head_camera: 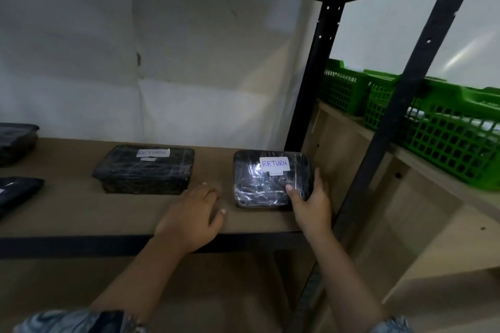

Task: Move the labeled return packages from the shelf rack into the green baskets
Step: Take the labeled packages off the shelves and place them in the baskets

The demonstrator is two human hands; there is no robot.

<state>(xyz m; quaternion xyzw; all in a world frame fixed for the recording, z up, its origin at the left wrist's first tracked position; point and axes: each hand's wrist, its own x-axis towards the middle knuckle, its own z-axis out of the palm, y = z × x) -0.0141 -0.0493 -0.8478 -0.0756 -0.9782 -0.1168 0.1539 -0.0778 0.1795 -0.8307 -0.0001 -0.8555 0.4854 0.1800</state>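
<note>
A black wrapped package (259, 184) with a white RETURN label lies at the right end of the brown shelf board (81, 213). My right hand (311, 203) grips its near right corner, thumb on top and fingers round the side. My left hand (193, 213) rests on the board just left of that package, fingers relaxed and holding nothing. A second labeled black package (143, 170) lies further left. Green baskets (446, 143) stand on a wooden counter to the right, beyond the rack posts.
Black rack posts (384, 127) stand between the shelf and the baskets. Two dark packages (16, 140) sit at the shelf's left edge. An upper shelf spans overhead. A lower shelf lies below the black front rail (67, 246).
</note>
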